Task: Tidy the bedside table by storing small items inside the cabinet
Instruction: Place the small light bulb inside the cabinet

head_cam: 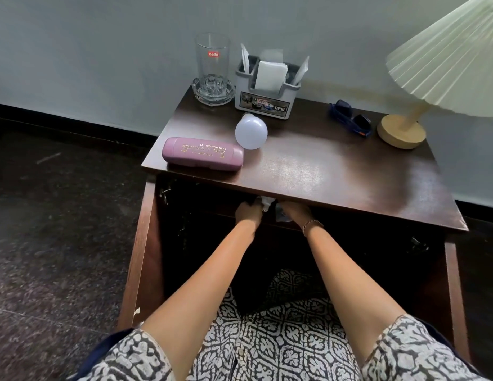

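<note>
Not very far along, I'd say. The bedside table (308, 171) has most of its stuff on top, and the cabinet (207, 243) underneath is open and dark inside. Going down in size: the lamp (443, 64) on the far right probably stays put, same for the napkin holder (263, 103) and the glass (212, 64) standing in an ashtray (213, 94) at the back.

The small stuff left to store looks like 3 things: the purple glasses case (202, 154) at the front left edge, the bulb (251, 132) just behind it, and the blue sunglasses (350, 118) near the lamp base.

Both hands are inside the cabinet, just under the tabletop edge. The left hand (248, 213) and right hand (295, 214) are close together with a crumpled white scrap (267, 202) between them, so something is going in now. The fingers are hidden, so I can't tell whether either hand is gripping or loose.
</note>
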